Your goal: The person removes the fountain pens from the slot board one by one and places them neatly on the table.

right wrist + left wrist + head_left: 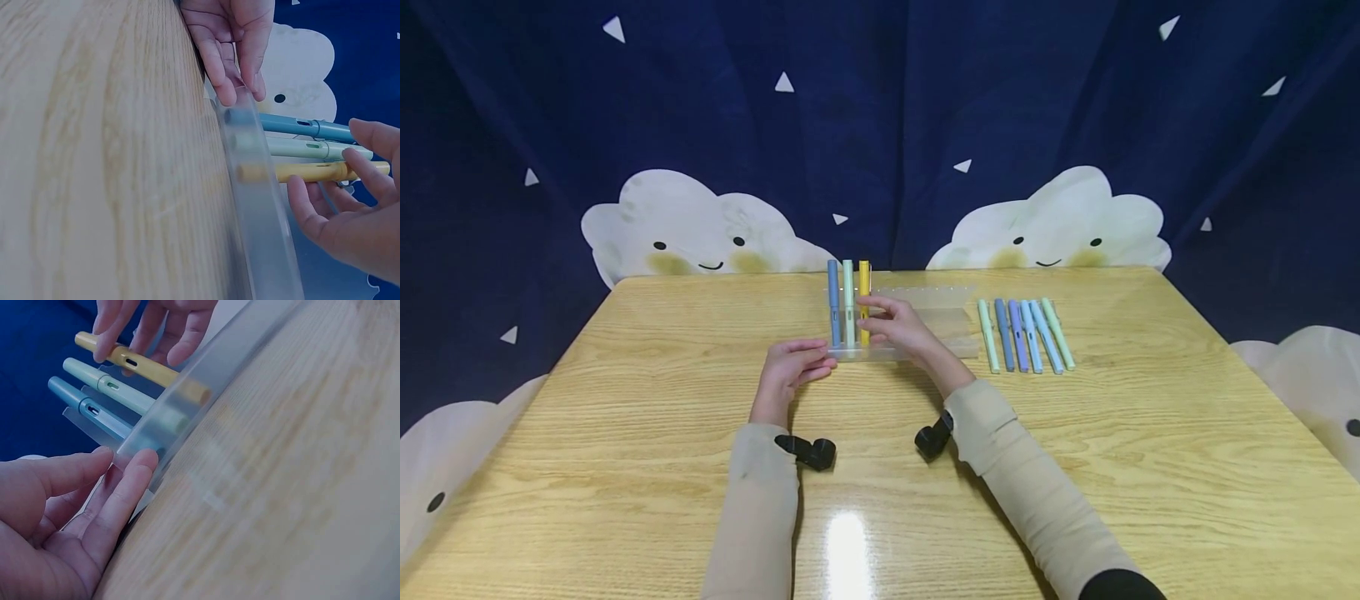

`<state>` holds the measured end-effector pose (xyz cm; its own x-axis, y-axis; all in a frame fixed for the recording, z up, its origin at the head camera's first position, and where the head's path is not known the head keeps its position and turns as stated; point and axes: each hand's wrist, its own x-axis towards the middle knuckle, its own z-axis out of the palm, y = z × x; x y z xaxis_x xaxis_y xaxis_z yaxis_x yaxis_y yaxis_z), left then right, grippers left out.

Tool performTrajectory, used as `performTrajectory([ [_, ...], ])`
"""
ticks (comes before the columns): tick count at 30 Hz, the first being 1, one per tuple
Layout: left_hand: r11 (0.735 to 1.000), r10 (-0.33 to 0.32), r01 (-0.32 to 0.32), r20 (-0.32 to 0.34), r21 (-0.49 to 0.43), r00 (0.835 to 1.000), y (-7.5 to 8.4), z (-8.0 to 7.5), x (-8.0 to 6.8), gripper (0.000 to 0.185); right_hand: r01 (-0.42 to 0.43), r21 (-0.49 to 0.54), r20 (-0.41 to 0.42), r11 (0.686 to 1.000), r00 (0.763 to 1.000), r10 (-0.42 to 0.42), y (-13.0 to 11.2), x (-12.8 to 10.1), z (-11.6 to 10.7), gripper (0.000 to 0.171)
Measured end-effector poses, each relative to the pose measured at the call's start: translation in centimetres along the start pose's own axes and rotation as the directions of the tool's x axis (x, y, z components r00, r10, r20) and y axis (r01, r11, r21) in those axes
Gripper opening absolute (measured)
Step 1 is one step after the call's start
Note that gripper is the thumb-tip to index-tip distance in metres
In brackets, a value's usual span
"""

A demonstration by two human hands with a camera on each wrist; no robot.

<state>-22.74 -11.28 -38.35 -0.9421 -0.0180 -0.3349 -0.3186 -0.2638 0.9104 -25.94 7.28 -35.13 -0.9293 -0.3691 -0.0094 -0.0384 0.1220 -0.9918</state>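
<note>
A clear plastic pen rack stands on the table, holding a blue pen, a pale green pen and a yellow pen side by side. My left hand pinches the rack's near left corner between thumb and fingers, as the left wrist view shows. At the yellow pen is my right hand, its thumb and fingers bent around the barrel. The lower end of the yellow pen lies behind the rack's translucent front lip.
Right of the rack, several pens lie in a row on the wooden table, among them a purple pen and a light green pen. A dark blue curtain with white clouds hangs behind the table's far edge.
</note>
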Motion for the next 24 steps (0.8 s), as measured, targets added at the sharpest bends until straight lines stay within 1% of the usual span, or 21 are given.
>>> performTrajectory([
  [6,1.000,0.003,-0.003,0.001,0.017,1.000,0.0,0.0,0.1,0.025,0.017,0.023,-0.004,1.000,1.000,-0.017,-0.1,-0.1,-0.1,0.041],
  [15,1.000,0.003,-0.003,-0.002,0.003,1.000,0.0,-0.1,0.1,0.025,0.046,0.046,-0.045,0.998,0.998,-0.044,-0.6,-0.2,-0.3,0.039],
  [19,1.000,0.003,-0.003,0.002,0.000,1.000,0.0,-0.1,0.0,0.025,0.059,0.056,-0.077,0.997,0.996,-0.055,-0.9,-0.3,-0.4,0.038],
  [24,1.000,0.003,-0.003,-0.004,0.001,1.000,0.1,0.0,-0.1,0.024,0.116,0.051,-0.119,0.992,0.987,-0.109,-1.2,-0.5,-0.7,0.036],
])
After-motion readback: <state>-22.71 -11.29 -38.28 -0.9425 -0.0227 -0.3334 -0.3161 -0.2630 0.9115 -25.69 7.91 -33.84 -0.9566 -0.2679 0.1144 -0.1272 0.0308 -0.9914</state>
